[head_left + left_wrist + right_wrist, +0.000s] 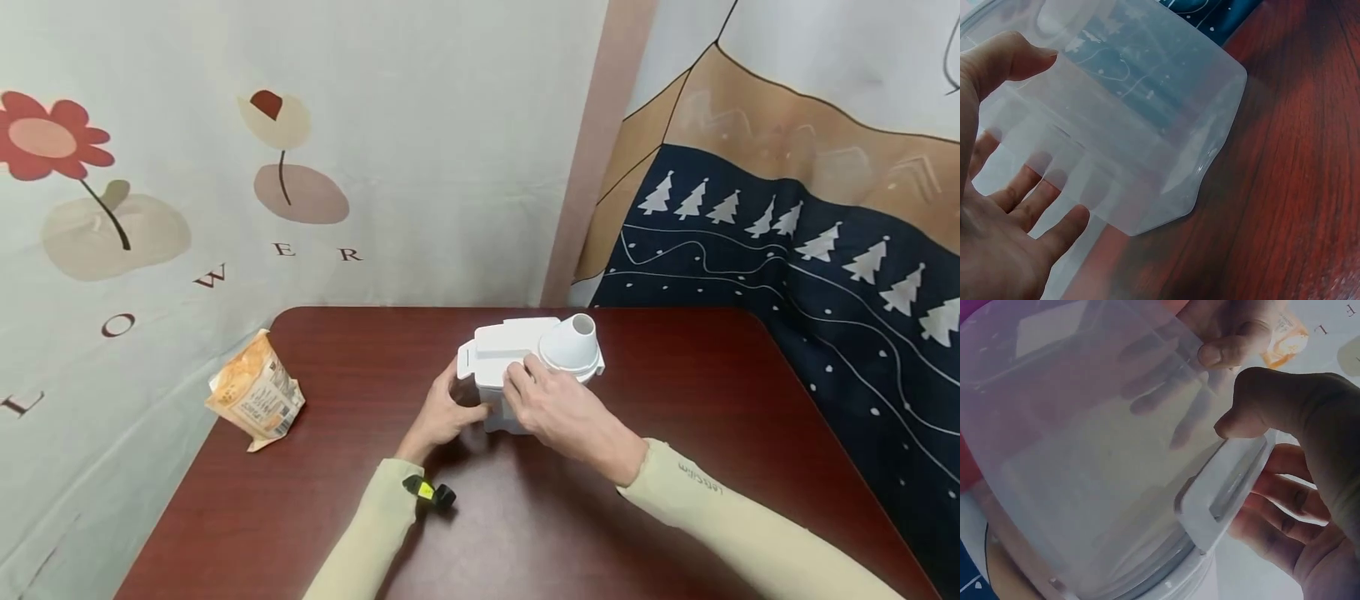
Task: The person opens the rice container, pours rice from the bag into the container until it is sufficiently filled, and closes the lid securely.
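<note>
A translucent plastic storage container (502,425) stands near the table's far edge. It has a white lid (510,340) with a cone-shaped white cap (572,343) at its right end and a white clip (465,360) at its left end. My left hand (442,412) holds the container's left side, thumb on the near wall and fingers behind, seen through the plastic in the left wrist view. My right hand (555,408) is at the lid's near side. In the right wrist view its thumb and fingers pinch a white side latch (1200,512) that stands out from the wall.
An orange and cream snack bag (258,396) lies at the left edge of the dark red table (360,375). Printed curtains (450,150) hang behind the table and along its sides. A black strap with a yellow patch (426,490) is on the left wrist.
</note>
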{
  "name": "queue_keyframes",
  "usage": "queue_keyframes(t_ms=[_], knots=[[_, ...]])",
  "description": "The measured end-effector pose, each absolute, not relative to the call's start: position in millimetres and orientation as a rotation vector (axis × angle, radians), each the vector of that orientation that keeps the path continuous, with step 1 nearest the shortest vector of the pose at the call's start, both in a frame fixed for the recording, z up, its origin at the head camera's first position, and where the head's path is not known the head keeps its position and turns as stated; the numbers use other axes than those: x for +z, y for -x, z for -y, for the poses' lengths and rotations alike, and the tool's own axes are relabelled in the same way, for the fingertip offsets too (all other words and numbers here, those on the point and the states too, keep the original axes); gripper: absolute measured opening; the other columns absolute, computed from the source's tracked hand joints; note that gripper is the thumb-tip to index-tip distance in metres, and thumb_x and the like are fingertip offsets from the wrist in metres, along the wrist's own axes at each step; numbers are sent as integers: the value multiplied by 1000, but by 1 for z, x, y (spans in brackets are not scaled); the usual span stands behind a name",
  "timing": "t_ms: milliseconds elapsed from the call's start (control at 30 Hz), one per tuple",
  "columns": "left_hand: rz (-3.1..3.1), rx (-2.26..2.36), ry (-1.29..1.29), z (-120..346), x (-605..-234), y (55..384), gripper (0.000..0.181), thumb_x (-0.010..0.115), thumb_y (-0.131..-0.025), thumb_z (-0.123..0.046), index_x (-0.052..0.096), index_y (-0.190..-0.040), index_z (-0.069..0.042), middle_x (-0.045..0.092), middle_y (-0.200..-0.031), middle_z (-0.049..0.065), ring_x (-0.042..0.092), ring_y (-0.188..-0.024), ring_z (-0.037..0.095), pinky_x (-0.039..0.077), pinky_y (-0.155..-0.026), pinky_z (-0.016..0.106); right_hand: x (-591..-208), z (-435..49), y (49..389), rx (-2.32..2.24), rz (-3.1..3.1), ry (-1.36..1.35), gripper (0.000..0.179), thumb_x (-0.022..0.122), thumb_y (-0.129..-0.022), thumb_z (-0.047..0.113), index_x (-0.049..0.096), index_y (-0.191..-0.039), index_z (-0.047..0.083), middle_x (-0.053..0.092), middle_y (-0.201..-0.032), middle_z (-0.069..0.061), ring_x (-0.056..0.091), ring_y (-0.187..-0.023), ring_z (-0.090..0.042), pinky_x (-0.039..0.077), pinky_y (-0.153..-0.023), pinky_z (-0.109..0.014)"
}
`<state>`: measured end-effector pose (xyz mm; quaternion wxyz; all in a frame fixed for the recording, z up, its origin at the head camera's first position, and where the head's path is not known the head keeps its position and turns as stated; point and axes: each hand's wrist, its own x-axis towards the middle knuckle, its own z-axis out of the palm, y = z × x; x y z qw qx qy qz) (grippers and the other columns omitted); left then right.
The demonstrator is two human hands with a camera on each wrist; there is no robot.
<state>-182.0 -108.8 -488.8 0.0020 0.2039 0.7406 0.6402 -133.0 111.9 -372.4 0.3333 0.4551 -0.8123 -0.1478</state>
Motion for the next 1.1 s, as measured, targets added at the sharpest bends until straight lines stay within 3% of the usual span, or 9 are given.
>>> queue_keyframes(t_ms=[267,467,700,967,1100], knots=[[-2367,1994,-612,112,-490,182,84,85,-73,0,49,-148,-18,65,-132,10,61,-114,13,51,-102,31,-366,-113,134,-228,2198,-1250,35,74,-74,10,70,-108,2,61,-99,-8,53,-87,-22,55,-55,-27],[-2361,1982,-617,112,-488,181,85,85,-74,-1,48,-149,-19,65,-132,10,62,-111,14,52,-101,39,-365,-114,133,-208,2231,-1254,39,74,-74,14,69,-110,1,62,-101,-8,54,-88,-22,54,-54,-26],[-2285,2021,-645,111,-491,182,86,84,-76,0,45,-151,-20,64,-134,11,65,-111,14,57,-93,32,-365,-118,133,-132,2242,-1259,38,75,-75,19,68,-110,3,62,-103,-8,56,-90,-22,58,-59,-26],[-2278,2025,-623,108,-490,181,84,84,-76,0,47,-149,-20,64,-133,11,65,-114,18,56,-98,38,-361,-123,135,-8,2273,-1264,40,79,-71,15,66,-108,6,60,-102,-6,57,-93,-21,56,-57,-26],[-2280,2014,-634,108,-489,181,85,83,-77,-1,45,-150,-21,63,-134,11,64,-117,22,54,-100,40,-357,-127,135,34,2326,-1279,46,83,-72,17,68,-114,7,63,-107,-5,59,-98,-20,59,-67,-25]])
